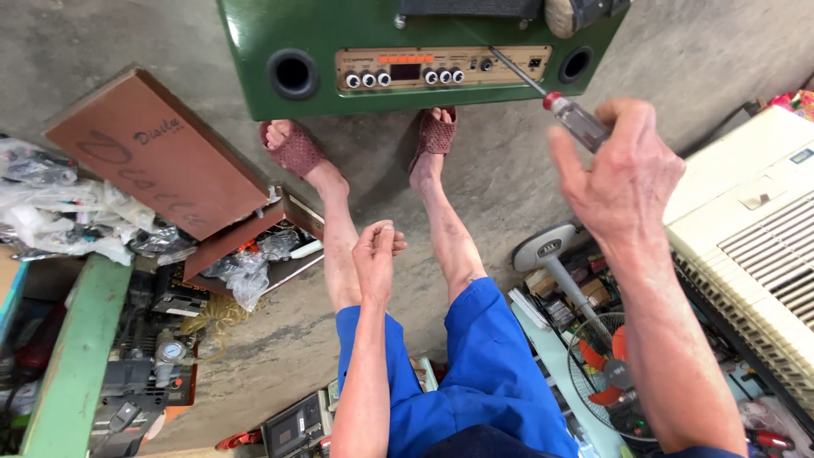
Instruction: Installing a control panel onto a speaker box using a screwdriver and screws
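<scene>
Screwdriver (555, 106): long thin steel shaft, clear handle with a red collar, held at about two o'clock in my view. My right hand (623, 174) is closed round the handle, fingers curled over it and thumb raised alongside; only the front of the handle shows past the knuckles. The shaft runs up toward eleven o'clock, and its tip meets the tan control panel (441, 68) of the green speaker cabinet (339, 97) near the row of small knobs (445, 76); I cannot tell whether it is seated in a screw. I judge the tool light and stiff, with a smooth plastic handle that could slip if the grip is loose; the best hold is the fat part of the handle, palm behind it, so the push runs straight down the shaft. The slender shaft would skate off and scratch the panel face if tilted. My left hand (377, 254) is at six o'clock from the panel, fingers drawn together in a loose fist, holding nothing that I can see, resting between the bare knees above the blue shorts (475, 373). The cabinet stands on the concrete floor (500, 178) just beyond the sandalled feet (292, 148). A brown lidded box (157, 148) lies at nine o'clock and a white air-conditioner casing (746, 229) at three o'clock.
</scene>
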